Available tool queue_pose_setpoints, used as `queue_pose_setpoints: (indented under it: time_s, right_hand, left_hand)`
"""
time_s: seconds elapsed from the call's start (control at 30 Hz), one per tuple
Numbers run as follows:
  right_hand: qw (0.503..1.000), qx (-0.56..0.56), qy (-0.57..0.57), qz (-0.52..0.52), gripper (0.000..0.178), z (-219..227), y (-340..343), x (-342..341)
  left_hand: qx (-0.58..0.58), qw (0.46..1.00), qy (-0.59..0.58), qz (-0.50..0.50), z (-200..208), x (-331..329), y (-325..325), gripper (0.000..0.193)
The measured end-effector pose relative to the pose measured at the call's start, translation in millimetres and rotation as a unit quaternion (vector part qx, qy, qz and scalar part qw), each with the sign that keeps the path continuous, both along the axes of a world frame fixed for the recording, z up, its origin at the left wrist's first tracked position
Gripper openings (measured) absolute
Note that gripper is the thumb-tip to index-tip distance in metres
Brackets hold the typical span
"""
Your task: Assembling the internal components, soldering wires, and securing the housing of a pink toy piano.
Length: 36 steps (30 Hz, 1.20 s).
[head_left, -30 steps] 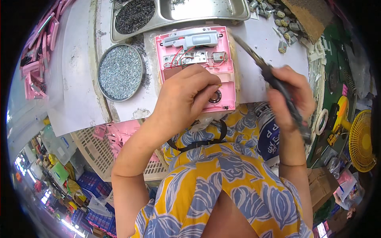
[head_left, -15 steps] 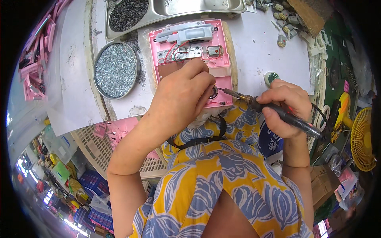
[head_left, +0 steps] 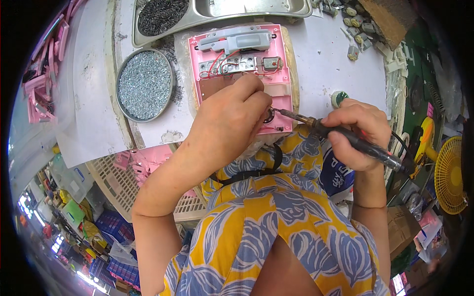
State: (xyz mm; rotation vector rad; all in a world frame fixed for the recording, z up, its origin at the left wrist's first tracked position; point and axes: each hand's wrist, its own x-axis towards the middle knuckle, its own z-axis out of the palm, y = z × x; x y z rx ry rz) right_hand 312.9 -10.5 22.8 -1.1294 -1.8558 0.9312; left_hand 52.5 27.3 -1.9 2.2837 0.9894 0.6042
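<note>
A pink plastic housing [head_left: 287, 108] lies open in front of me, with a grey plastic part [head_left: 242, 42], a small motor [head_left: 271, 63], red wires and a brown board [head_left: 210, 88] inside. My right hand [head_left: 358, 130] grips a soldering iron [head_left: 353, 143] by its black handle. Its tip reaches a round dark part [head_left: 269, 116] in the lower right of the housing. Bent over the housing, my left hand [head_left: 234, 111] has its fingers pinched together beside the iron's tip. What they pinch is hidden behind the hand.
Left of the housing stands a round tin of silver screws [head_left: 145, 85]. A metal tray [head_left: 210, 19] with dark springs is at the back. Loose small motors [head_left: 353, 53] lie at the far right. A green-and-white roll [head_left: 338, 98] is near my right hand; a yellow fan [head_left: 449, 175] is farther right.
The housing and tabletop appear shifted very slightly in the view. Both hands keep nearly the same pose, and the iron's tip stays at the round part.
</note>
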Motion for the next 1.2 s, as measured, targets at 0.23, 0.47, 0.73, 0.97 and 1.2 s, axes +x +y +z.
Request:
queue_pose_setpoints:
  time_s: [0.23, 0.47, 0.73, 0.97, 1.2]
  right_hand:
    - [0.997, -0.011, 0.070, -0.033, 0.020, 0, -6, 15]
    - [0.999, 0.008, 0.041, -0.004, 0.019, 1, -5, 13]
    - [1.000, 0.008, -0.004, 0.029, 0.020, 3, -1, 5]
    - [0.999, 0.002, -0.013, 0.030, 0.019, 5, 0, 3]
    - [0.999, 0.003, -0.034, 0.040, 0.019, 7, 2, -1]
  left_hand:
    - [0.004, 1.000, 0.013, 0.001, 0, -3, -1, 0.018]
    - [0.019, 0.998, 0.050, -0.043, 5, -7, 0, 0.034]
    - [0.040, 0.981, 0.154, -0.109, 20, -4, 6, 0.034]
    - [0.105, 0.978, 0.134, -0.124, 19, 1, 8, 0.009]
    - [0.102, 0.977, 0.131, -0.131, 19, 1, 8, 0.006]
